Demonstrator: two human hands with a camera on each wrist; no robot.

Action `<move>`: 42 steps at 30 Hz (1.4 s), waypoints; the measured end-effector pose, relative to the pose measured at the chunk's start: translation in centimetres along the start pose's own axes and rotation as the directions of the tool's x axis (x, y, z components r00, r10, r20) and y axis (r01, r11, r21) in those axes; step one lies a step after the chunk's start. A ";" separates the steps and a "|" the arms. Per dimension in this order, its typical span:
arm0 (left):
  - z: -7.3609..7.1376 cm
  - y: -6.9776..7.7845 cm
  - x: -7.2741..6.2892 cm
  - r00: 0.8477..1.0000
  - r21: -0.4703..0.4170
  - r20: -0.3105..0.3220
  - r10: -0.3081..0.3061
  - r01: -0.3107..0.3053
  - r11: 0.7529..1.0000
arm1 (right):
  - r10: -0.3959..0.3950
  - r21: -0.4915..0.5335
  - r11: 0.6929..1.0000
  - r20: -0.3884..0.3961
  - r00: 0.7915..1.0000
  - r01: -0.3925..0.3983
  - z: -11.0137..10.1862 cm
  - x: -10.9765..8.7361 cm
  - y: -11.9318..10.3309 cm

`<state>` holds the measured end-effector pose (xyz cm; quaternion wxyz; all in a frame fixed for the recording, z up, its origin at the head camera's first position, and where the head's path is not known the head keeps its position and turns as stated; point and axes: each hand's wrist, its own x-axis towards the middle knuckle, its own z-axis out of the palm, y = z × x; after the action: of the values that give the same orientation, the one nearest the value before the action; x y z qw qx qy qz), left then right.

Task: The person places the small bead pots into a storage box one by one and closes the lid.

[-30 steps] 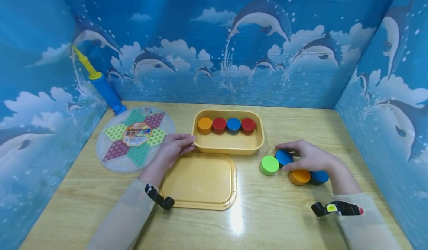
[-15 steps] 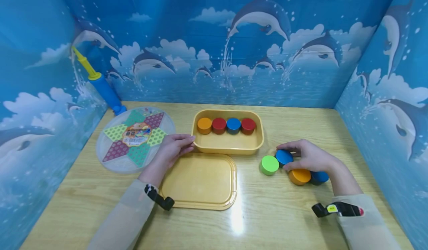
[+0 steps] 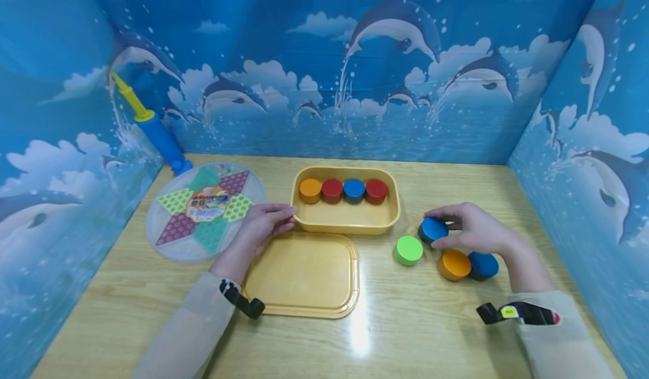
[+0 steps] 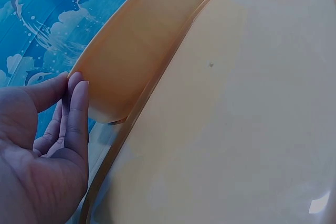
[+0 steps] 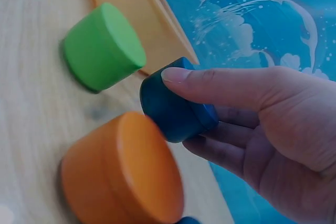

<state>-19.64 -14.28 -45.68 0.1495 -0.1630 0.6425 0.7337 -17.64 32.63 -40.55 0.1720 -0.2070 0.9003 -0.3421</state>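
A small blue round tub [image 3: 433,231] is between the thumb and fingers of my right hand [image 3: 472,232], which grips it by its sides. The right wrist view shows the same blue tub [image 5: 176,103] slightly tilted, with the thumb on its near side. Close by stand a green tub [image 3: 408,250], an orange tub [image 3: 454,264] and a second blue tub [image 3: 483,266]. My left hand [image 3: 265,224] pinches the left rim of a yellow plastic box [image 3: 345,224], thumb and fingertip at its edge. Along the box's far side sits a row of orange, red and blue tubs.
A flat yellow lid [image 3: 304,275] lies in front of the box, partly behind the left sleeve. At the left lies a round Chinese checkers board [image 3: 230,184] in clear packaging. A blue and yellow pump [image 3: 158,137] leans on the dolphin-print backdrop [image 3: 324,86] behind it.
My right hand has raised the blue tub a little and moved it back and slightly right, away from the green and orange tubs. The left hand and box stay put.
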 end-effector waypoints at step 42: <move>-0.1 0.0 -0.2 0.999 -0.022 0.034 0.041 -0.040 0.999 | -0.202 0.055 0.978 0.004 0.979 0.201 0.8 8.6 -8.8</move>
<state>-19.48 -14.35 -45.62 0.1439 -0.1388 0.6350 0.7462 -22.40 21.98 -36.51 0.1462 -0.2940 0.8643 -0.3809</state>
